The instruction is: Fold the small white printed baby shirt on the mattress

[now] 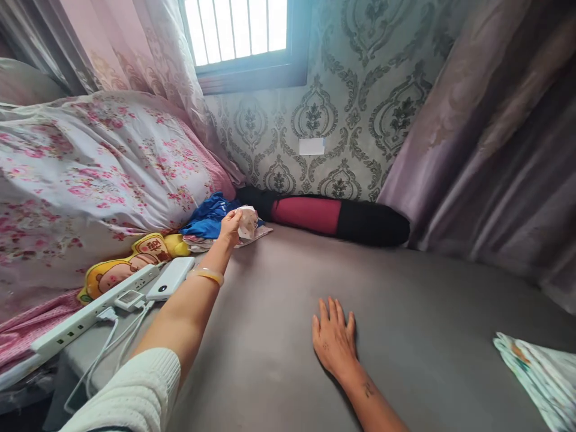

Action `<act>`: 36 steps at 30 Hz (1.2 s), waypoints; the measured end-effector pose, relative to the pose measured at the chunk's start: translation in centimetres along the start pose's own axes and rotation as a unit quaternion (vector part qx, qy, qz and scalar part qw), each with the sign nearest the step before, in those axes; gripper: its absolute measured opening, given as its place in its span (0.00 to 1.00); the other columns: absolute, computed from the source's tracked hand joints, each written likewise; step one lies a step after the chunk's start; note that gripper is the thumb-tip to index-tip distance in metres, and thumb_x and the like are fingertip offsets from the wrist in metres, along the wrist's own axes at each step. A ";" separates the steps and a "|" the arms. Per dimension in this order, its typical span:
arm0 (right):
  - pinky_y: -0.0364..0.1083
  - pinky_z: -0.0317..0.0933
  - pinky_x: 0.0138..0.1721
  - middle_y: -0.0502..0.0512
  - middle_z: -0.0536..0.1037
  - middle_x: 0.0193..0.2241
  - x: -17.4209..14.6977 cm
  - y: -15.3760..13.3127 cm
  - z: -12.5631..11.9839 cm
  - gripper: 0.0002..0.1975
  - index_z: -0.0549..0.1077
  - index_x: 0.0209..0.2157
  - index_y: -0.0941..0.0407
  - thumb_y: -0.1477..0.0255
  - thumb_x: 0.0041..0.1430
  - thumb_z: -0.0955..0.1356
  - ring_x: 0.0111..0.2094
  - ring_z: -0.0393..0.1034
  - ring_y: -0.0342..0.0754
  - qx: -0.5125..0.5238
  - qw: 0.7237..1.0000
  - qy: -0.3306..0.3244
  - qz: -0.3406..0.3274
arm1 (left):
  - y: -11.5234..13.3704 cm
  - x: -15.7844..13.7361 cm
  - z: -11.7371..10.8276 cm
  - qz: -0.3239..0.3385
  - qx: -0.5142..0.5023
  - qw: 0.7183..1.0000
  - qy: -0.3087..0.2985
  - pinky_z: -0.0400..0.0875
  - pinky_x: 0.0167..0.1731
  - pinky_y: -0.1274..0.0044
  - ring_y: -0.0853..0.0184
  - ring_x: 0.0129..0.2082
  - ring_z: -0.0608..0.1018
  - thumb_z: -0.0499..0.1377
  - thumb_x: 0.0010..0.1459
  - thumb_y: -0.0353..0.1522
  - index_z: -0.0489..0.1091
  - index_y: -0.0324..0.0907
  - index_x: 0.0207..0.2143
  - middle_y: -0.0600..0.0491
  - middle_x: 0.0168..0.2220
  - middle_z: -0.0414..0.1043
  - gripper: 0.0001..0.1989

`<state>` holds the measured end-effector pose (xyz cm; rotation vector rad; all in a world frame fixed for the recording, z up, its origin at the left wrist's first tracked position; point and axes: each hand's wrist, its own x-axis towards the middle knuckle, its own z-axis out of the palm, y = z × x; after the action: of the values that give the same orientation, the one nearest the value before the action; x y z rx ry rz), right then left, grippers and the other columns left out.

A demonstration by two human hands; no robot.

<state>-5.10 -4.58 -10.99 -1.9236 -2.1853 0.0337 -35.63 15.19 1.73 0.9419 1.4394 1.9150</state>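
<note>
A person's right hand (334, 345) rests palm down on a grey-covered bed (279, 336), its fingers lightly spread and holding nothing, while the left arm, in a white knit sleeve (135, 390) and a pale bangle (207, 275), stretches forward across the surface. At right lies a folded white cloth (544, 372) with green and orange patterning. Along the left edge, white cables (119, 336) run from a long power strip (96, 312) beside a white, rounded block (171, 279), with a yellow plush toy (108, 281) just behind. Farther on, the left hand (231, 222) pinches a small pale cloth (248, 224), fingers closed on its left side; the cloth is at the near side of a bright blue cloth (209, 216), though whether the two touch cannot be told. A floral cover (103, 168) rises at left, and a black-and-red bolster (306, 216) lies against the damask-patterned wall (355, 132), below a barred window (238, 33) and between pink (121, 48) and mauve curtains (477, 156).
</note>
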 end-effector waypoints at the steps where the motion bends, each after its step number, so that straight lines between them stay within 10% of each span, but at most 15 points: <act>1: 0.65 0.36 0.62 0.66 0.56 0.64 0.0 0.0 -0.1 0.27 0.60 0.63 0.60 0.66 0.66 0.54 0.65 0.47 0.60 0.007 1.000 -0.004 0.001 | -0.1 -1.0 0.7 -0.004 -0.016 1.000 -0.014 0.68 0.30 0.80 0.73 0.26 0.72 0.64 0.46 0.47 0.71 0.37 0.36 0.56 0.26 0.71 0.23; 9: 0.62 0.39 0.63 0.64 0.64 0.60 0.1 1.0 -0.8 0.24 0.63 0.60 0.60 0.67 0.65 0.56 0.63 0.54 0.56 0.161 0.986 0.025 0.020 | -1.5 -10.8 6.4 -0.100 -0.167 0.962 -0.193 0.67 0.25 0.79 0.73 0.23 0.71 0.68 0.41 0.46 0.69 0.40 0.35 0.58 0.25 0.69 0.24; 20: 0.48 0.65 0.48 0.63 0.73 0.46 2.5 3.9 -5.6 0.19 0.68 0.47 0.59 0.61 0.59 0.65 0.48 0.68 0.50 0.435 0.852 0.289 0.032 | 1.1 -23.4 9.8 -0.146 -0.156 0.893 -0.397 0.68 0.26 0.79 0.70 0.24 0.73 0.67 0.46 0.46 0.74 0.37 0.37 0.53 0.27 0.74 0.23; 31: 0.45 0.61 0.37 0.54 0.76 0.31 1.8 8.1 -12.5 0.17 0.71 0.37 0.56 0.57 0.61 0.62 0.33 0.69 0.48 0.435 0.853 0.284 0.054 | 5.1 -22.9 7.9 -0.055 -0.033 0.851 -0.521 0.68 0.29 0.79 0.69 0.30 0.74 0.65 0.49 0.41 0.73 0.41 0.45 0.52 0.36 0.75 0.22; 36: 0.42 0.56 0.26 0.48 0.72 0.23 -0.7 8.4 -16.7 0.14 0.71 0.33 0.55 0.60 0.59 0.62 0.24 0.64 0.44 0.465 0.865 0.171 0.077 | 6.1 -23.4 8.0 -0.001 -0.068 0.820 -0.568 0.65 0.28 0.81 0.72 0.28 0.71 0.66 0.47 0.35 0.70 0.43 0.46 0.55 0.35 0.72 0.22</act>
<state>6.27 -6.35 3.74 -1.3679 -1.3591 0.6048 -15.34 -0.05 4.29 1.5908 0.5489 0.9959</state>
